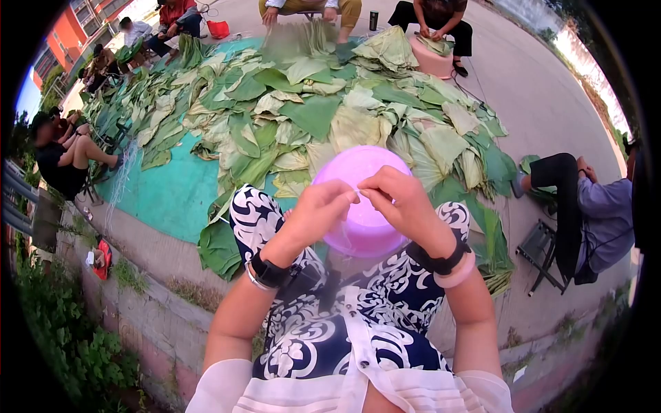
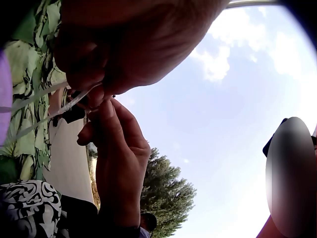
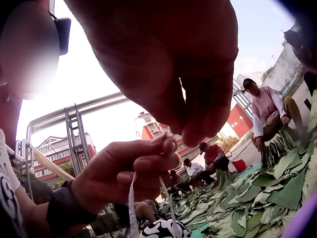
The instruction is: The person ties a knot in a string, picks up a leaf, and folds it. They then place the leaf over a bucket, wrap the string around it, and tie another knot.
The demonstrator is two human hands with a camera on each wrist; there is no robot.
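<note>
Both hands meet above an upturned-looking pink-purple basin point(image 1: 361, 227). The left hand point(image 1: 318, 212) pinches a thin whitish strip between thumb and fingers; the right hand point(image 1: 403, 206) pinches at the same spot, fingertips almost touching. In the left wrist view two pale ends of the strip point(image 2: 64, 108) hang from the left hand point(image 2: 124, 44), with the right hand point(image 2: 121, 158) close against it. The right wrist view shows the strip point(image 3: 132, 206) dangling below the left hand point(image 3: 133, 171), under the right hand point(image 3: 173, 64).
Wide green and yellowish leaves point(image 1: 310, 113) lie heaped on a teal sheet point(image 1: 169, 186) beyond the knees. Several people sit around it, one on the right beside a black stool point(image 1: 540, 251), another behind a pink tub point(image 1: 432, 58). Plants point(image 1: 69, 330) grow at the lower left.
</note>
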